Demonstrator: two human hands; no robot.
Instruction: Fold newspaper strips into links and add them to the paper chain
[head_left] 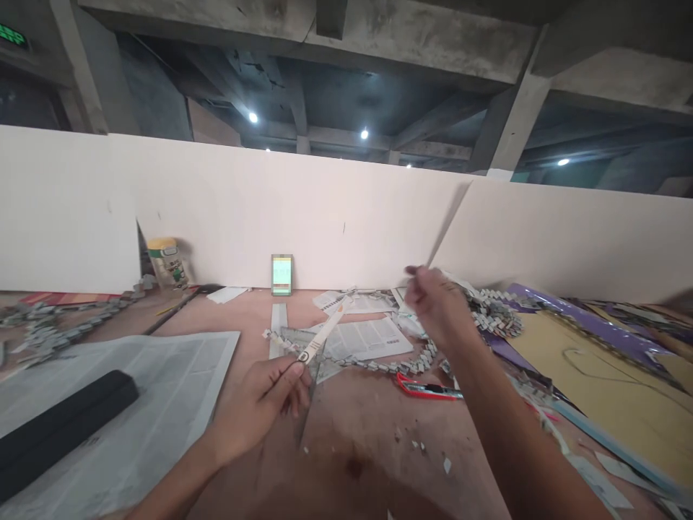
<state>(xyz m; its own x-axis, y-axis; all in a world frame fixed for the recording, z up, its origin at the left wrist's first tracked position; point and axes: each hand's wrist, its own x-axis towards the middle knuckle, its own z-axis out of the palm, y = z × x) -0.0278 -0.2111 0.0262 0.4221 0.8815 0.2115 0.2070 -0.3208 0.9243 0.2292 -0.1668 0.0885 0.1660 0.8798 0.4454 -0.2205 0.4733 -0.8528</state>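
A person works with paper strips at a cluttered bench (pixel 346 433), seen from a head-worn camera. Nearest the viewer, the left hand (pixel 265 397) is pinched shut on a narrow pale strip (pixel 323 334), thumb and fingers gripping its lower end so that it angles up and away over the bench. Beneath it lies a clear triangular ruler (pixel 317 361), its edge close to the fingers. To the left, a sheet of newspaper (pixel 162 383) covers the bench, with a long black bar (pixel 59 419) resting across it. Small paper offcuts (pixel 427 451) dot the bare surface.

Further out, the right hand (pixel 436 303) is raised above a chain of folded paper links (pixel 416 361), blurred in motion; whether its fingers hold anything cannot be told. A red utility knife (pixel 427 391) lies just beside the forearm, and more printed sheets (pixel 368 336) spread beyond. To the right, purple and tan card sheets (pixel 595 361) overlap, more of the chain heaped on them.

Judging by the layout, the step in hand is handling one cut strip before it joins the chain; the next move seems to call for both hands meeting on the strip, so the raised one needs to come back over it.

At the back, a phone (pixel 281 274) leans against the white partition (pixel 325 209), with a yellow-lidded tub (pixel 167 261) off to the left.
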